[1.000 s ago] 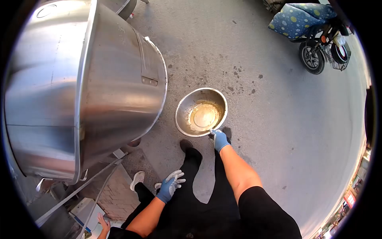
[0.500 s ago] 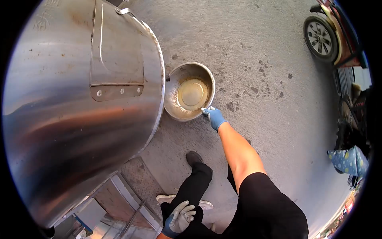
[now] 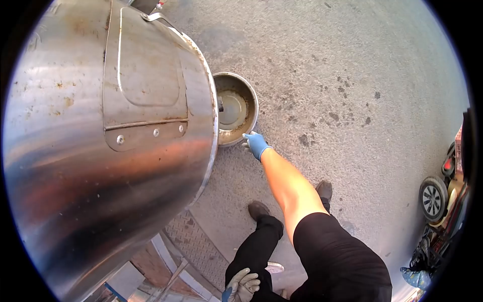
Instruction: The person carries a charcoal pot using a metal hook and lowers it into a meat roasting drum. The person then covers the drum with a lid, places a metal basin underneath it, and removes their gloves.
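Note:
My right hand (image 3: 256, 144), in a blue and white glove, is closed on the near rim of a round metal basin (image 3: 250, 95). Some wet, pale residue lies on the basin's bottom, and its left part is hidden behind a large steel drum (image 3: 151, 166). A small dark fitting shows at the drum's edge, over the basin. Low in the view, my left hand (image 3: 242, 287) has its gloved fingers loosely apart in front of my black trousers, holding nothing.
The riveted steel drum fills the left side, with a handle (image 3: 157, 16) at its top. A textured metal plate (image 3: 193, 241) lies below it. Parked vehicles with a wheel (image 3: 433, 199) stand at the far right. Another person's pale shoe (image 3: 274, 267) shows near my legs.
The basin has moved left with my right hand, from open ground to partly behind the drum's edge. The drum looks larger, and the view has shifted. My left hand sits lower in view.

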A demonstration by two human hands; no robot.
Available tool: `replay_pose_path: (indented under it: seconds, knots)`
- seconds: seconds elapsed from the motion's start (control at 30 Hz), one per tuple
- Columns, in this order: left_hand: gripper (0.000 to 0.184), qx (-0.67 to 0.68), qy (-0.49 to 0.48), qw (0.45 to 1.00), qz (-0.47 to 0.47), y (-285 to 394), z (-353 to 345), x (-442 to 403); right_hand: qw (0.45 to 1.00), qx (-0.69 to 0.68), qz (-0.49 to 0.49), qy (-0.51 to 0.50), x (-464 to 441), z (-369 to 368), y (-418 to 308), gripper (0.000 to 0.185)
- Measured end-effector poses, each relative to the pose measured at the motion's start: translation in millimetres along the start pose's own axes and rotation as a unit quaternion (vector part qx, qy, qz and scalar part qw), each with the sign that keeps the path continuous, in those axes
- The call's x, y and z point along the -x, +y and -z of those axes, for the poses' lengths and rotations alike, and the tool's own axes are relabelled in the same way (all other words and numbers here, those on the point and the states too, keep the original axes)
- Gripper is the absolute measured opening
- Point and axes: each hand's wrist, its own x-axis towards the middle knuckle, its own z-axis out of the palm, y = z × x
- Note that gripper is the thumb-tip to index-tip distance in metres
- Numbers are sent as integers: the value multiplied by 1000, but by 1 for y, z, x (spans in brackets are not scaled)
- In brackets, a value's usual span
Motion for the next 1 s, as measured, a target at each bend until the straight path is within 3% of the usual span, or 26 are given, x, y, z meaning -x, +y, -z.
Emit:
replay_pose_path:
  seconds: [0.07,0.13,0.2,0.3,0.37,0.4,0.43,0.5,0.53,0.6,0.63,0.7,0.77,0.83,0.9,1.0]
  knots:
    - [64,-4,-1,1000,0,-1,-2,3,981,123,112,-103,-9,22,23,37]
    - [63,-57,31,998,14,-1,-7,8,976,141,140,-92,-5,46,54,43]
    - [64,-42,21,999,14,-5,-9,8,975,191,93,-72,35,80,69,42]
    - [62,-26,14,999,25,-12,-17,7,945,309,107,15,111,155,98,34]
    - [59,-32,24,998,42,-14,-30,6,871,453,158,107,189,216,104,33]
    - [56,-37,45,997,49,-15,-38,4,906,380,104,154,230,240,106,33]
    - [53,-60,52,995,53,-16,-42,4,887,420,27,191,271,260,96,33]
    - [49,-64,66,994,54,-20,-47,8,852,458,37,252,340,306,98,31]
    - [47,-45,78,995,51,-21,-50,9,851,457,39,255,372,322,83,31]
    - [46,-18,120,992,33,-24,-53,28,930,287,-5,228,451,349,66,31]
    - [43,-36,176,984,16,-24,-73,39,930,290,-8,224,486,363,59,31]
    - [40,-153,228,961,18,-17,-105,57,959,151,8,238,532,380,30,28]
    - [37,-259,157,953,10,0,-144,83,953,177,19,245,579,385,-6,31]
    - [34,-281,110,953,-28,13,-186,114,967,108,50,226,616,395,-31,32]
    - [32,-431,117,894,-35,31,-218,126,970,59,69,226,639,396,-52,28]
    - [32,-402,125,900,-113,50,-237,146,974,34,59,215,663,383,-84,29]
